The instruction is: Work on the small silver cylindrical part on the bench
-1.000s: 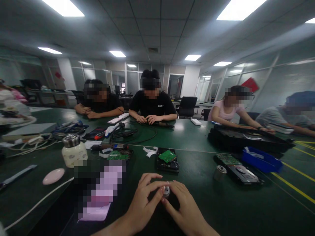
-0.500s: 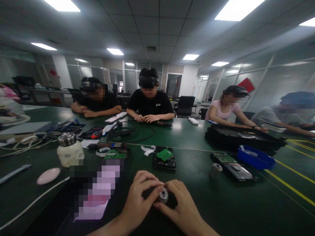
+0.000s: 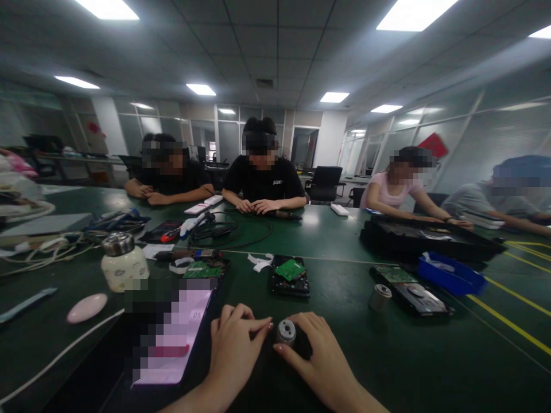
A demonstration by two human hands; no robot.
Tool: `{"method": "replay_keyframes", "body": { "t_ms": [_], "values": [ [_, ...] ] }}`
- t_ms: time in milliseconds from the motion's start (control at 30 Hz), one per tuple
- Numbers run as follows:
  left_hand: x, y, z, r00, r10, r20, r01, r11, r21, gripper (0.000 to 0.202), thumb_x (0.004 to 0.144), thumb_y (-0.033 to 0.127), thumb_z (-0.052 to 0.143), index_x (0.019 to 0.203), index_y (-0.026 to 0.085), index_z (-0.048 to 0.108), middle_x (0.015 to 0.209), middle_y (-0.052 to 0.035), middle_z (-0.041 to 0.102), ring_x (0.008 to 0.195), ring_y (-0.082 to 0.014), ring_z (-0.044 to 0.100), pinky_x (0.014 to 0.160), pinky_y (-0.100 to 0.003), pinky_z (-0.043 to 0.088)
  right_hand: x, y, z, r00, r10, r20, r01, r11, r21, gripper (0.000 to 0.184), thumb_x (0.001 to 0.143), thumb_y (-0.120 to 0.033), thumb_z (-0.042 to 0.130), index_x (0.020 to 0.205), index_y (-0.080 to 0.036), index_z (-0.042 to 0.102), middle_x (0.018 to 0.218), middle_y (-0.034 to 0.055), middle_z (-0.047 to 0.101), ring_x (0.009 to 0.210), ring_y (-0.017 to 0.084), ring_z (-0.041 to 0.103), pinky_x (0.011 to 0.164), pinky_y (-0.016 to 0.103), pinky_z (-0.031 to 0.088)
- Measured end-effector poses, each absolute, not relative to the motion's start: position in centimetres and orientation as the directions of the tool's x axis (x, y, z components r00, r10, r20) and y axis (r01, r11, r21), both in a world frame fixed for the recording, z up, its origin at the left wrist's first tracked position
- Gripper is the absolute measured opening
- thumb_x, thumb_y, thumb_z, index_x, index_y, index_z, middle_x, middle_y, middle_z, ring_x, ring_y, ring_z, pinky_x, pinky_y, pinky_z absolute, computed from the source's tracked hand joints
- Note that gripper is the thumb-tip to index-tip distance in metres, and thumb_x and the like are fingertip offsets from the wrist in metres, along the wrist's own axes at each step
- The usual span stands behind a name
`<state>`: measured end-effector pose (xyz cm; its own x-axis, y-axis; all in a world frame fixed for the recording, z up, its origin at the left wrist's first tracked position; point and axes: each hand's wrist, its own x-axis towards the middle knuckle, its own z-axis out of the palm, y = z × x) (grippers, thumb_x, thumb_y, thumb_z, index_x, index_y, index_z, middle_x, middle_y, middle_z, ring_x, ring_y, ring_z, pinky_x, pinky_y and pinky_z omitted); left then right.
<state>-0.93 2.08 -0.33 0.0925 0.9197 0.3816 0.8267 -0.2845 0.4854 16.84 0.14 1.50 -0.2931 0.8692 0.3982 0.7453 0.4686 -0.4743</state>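
Note:
A small silver metal cylinder (image 3: 286,332) with holes in its top face stands on the green table in front of me. My right hand (image 3: 322,357) curls around its right side, thumb at the front and fingers behind, steadying it. Just to its left, my left hand (image 3: 236,351) is closed in a pinch, thumb and index fingertips together and apart from the cylinder. Whatever is between those fingertips is too small to make out. Beyond my hands lies an open hard drive (image 3: 287,288) with a green circuit board (image 3: 290,268) on top.
At right are a second metal cylinder (image 3: 380,297), another hard drive (image 3: 416,298) and a blue tray (image 3: 451,275). On the left stand a cream bottle (image 3: 124,268), a pink oval object (image 3: 87,308) and a dark tray (image 3: 97,362) with a purple sheet. Co-workers sit across the table.
My left hand has drawn back to the left, off the cylinder's top, its fingertips still pinched. My right hand stays around the cylinder, whose top now shows fully.

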Motion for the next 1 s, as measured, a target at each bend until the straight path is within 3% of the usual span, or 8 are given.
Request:
{"method": "replay_keyframes", "body": {
  "t_ms": [167,400,1000],
  "values": [
    [-0.8,2.1,-0.2,0.073,0.904,0.421,0.775,-0.317,0.546,0.015,0.083,0.037,0.063,0.092,0.038,0.074,0.080,-0.0025,0.060,0.082,-0.0235,0.050,0.069,-0.036,0.038,16.7,0.0,1.6,-0.324,0.865,0.384,0.759,0.480,-0.441,0.016,0.083,-0.032,0.065,0.094,-0.021,0.060,0.091,0.0048,0.063,0.087,0.024,0.058,0.079,0.039,0.045],
    [-0.5,1.2,0.8,0.255,0.749,0.612,0.553,-0.632,0.543,0.019,0.086,0.036,0.060,0.100,0.037,0.072,0.077,-0.0037,0.053,0.081,-0.0220,0.046,0.070,-0.034,0.042,16.7,-0.1,1.3,-0.391,0.820,0.419,0.723,0.555,-0.411,0.027,0.080,-0.018,0.064,0.106,-0.018,0.059,0.105,0.0082,0.063,0.099,0.025,0.056,0.089,0.042,0.043],
    [-0.6,1.6,0.4,0.212,0.768,0.604,0.481,-0.620,0.620,0.019,0.087,0.035,0.059,0.100,0.033,0.073,0.077,-0.0037,0.053,0.082,-0.0222,0.046,0.071,-0.035,0.044,16.7,-0.2,1.3,-0.424,0.796,0.433,0.694,0.592,-0.410,0.036,0.077,-0.026,0.069,0.110,-0.017,0.061,0.106,0.0083,0.064,0.102,0.025,0.054,0.093,0.041,0.040]
  ]
}}
